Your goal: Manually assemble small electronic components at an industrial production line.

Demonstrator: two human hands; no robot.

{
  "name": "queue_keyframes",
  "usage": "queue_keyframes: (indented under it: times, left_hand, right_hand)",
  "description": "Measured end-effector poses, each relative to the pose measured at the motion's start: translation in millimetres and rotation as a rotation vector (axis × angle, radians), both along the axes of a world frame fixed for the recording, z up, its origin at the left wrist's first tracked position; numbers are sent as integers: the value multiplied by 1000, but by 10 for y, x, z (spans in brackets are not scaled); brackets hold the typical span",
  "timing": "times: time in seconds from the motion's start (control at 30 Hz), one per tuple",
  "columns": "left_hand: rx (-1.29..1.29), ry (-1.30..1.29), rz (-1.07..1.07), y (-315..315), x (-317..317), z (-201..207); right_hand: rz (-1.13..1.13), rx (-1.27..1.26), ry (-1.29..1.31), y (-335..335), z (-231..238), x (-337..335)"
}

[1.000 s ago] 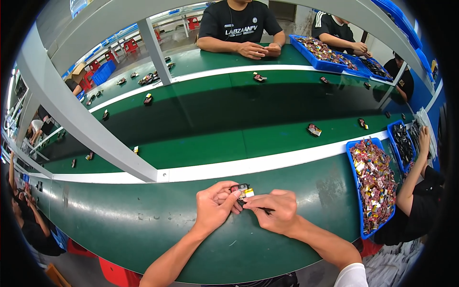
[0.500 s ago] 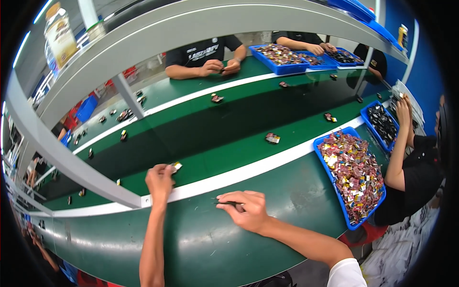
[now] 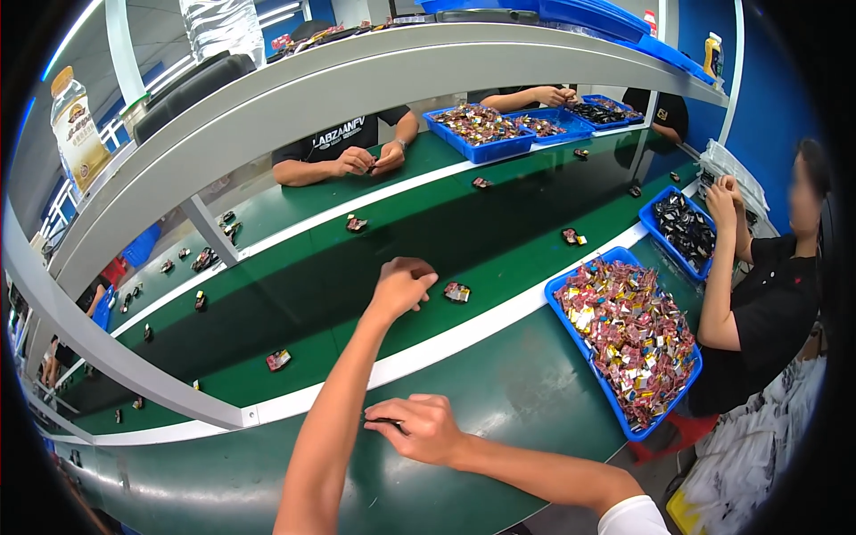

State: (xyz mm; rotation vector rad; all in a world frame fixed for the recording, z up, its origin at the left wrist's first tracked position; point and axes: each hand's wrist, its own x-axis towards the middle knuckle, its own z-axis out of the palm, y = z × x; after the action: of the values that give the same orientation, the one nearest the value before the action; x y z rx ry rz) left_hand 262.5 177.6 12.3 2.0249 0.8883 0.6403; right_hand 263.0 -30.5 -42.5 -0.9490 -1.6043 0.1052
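Observation:
My left hand (image 3: 403, 287) is stretched out over the green conveyor belt (image 3: 357, 306). Its fingers are loosely curled and apart, with nothing visible in them. Just right of the fingertips lies a small packet (image 3: 456, 292), silvery with reddish parts, not touched by the hand. Another small red and white packet (image 3: 278, 359) rests on the belt, left of my left forearm. Over the green worktable (image 3: 499, 392), my right hand (image 3: 426, 430) pinches a slim black pointed tool (image 3: 385, 421); its exact kind is hard to make out.
A blue tray (image 3: 584, 343) heaped with small reddish packets stands to my right. Behind it is a blue tray of black pieces (image 3: 682, 227), beside a person in black. A grey shelf frame (image 3: 357, 76) arches overhead. Across the belt, people handle small pieces by more trays (image 3: 481, 147).
My left hand has let go of the red and white packet on the belt and moved right, toward another packet. My right hand keeps its black tool. The view has shifted.

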Motion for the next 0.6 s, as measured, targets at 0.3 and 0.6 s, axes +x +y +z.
queue_keyframes:
  times: [0.3,0.6]
  left_hand:
    - [-169,348,28,145,382,-122]
    - [-215,90,127,-87,-3,-31]
  right_hand:
    - [16,-63,85,15,-13,35]
    - [40,-71,90,0,-8,2]
